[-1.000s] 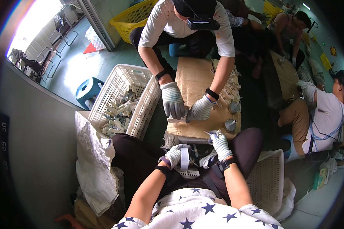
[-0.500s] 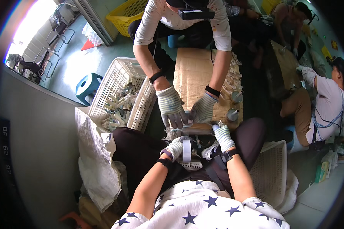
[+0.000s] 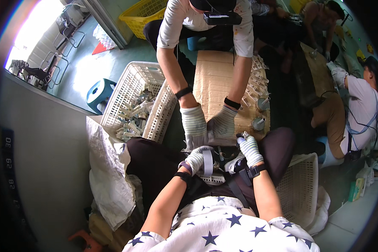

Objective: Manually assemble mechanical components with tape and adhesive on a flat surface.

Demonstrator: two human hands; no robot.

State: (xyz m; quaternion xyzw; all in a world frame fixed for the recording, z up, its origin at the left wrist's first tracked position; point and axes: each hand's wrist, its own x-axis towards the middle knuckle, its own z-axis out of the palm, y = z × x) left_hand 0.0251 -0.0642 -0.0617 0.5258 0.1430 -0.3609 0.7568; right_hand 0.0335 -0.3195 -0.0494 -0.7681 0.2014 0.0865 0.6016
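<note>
My left hand (image 3: 196,158), in a striped knit glove, is closed above my lap. A pale, smooth, upright strip-shaped piece (image 3: 208,162), perhaps a roll seen edge-on, rests against its fingers and appears gripped. My right hand (image 3: 251,150), gloved alike, is closed near my right knee; whatever its fingers hold is too small to make out. Small metallic parts (image 3: 216,164) show between my hands, over a white basket (image 3: 214,180). Just beyond, a co-worker's two gloved hands (image 3: 194,126) reach down at the near edge of a cardboard-topped surface (image 3: 214,80).
A white crate (image 3: 143,67) of pale handled parts stands at left, beside a white sack (image 3: 109,176). Two round metal pieces with upright stems (image 3: 258,123) sit on the cardboard's right side. Another white basket (image 3: 298,189) is at my right. A blue stool (image 3: 101,95) stands farther left.
The co-worker's hands have come lower and closer to my left hand, their fingers now less visible. My hands hold nearly the same pose; the whole view has shifted slightly.
</note>
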